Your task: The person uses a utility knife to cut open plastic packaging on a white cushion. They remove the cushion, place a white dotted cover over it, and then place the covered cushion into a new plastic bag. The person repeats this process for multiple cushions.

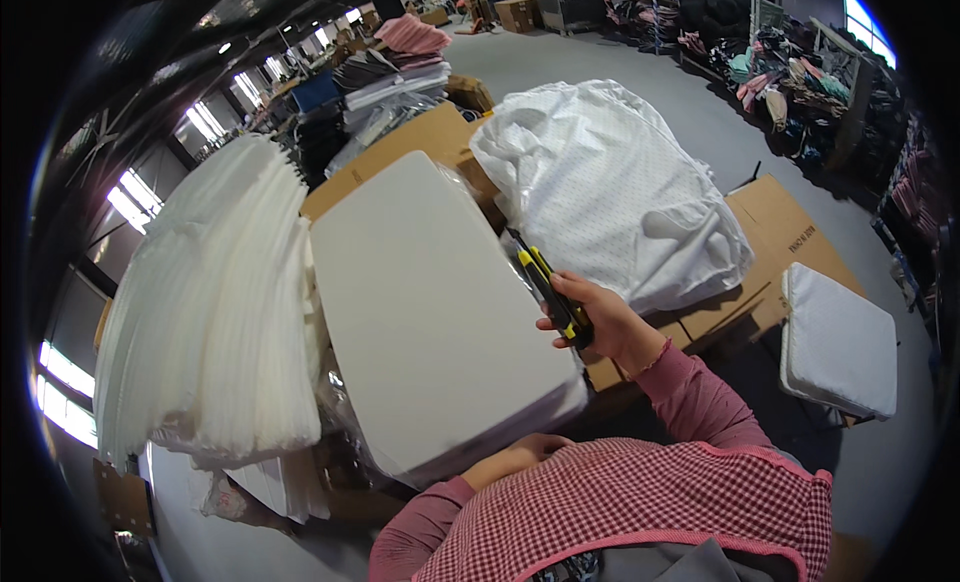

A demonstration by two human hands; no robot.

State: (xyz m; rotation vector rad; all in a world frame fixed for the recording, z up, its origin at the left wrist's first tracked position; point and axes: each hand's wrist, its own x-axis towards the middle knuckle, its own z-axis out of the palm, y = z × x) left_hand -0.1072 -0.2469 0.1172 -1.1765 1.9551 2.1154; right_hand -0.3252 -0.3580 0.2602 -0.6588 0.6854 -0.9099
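Two bare hands in play, one person, red checked apron (640, 482) over mauve sleeves. Right hand (606, 317): fingers wrapped round a yellow-and-black utility knife (546, 285), thumb along its right side. Knife points far and slightly left, over the right edge of the white stack (430, 302); can't tell whether it touches the stack, or whether any blade is out. Left hand (525, 456): at the stack's near edge, right by the apron. Its fingers are mostly hidden from where I stand, so can't tell if spread or pressed together.

White stack sits mid-scene: flat, smooth top, rounded corners, clear plastic (338, 397) bunched at its near left side. Left of it, a tall pile of white padding sheets (215, 322), edges fanned. Right of it and farther off, a big bundle of white dotted cloth (620, 197), rumpled, on brown cardboard (785, 222). Near right, well apart: a white cushion (840, 342), tilted. Far side, past the stack: piled folded textiles, pink cloth (412, 36) on top. Farther right, mixed pink and dark garments (800, 92) heaped along the grey floor (570, 67).
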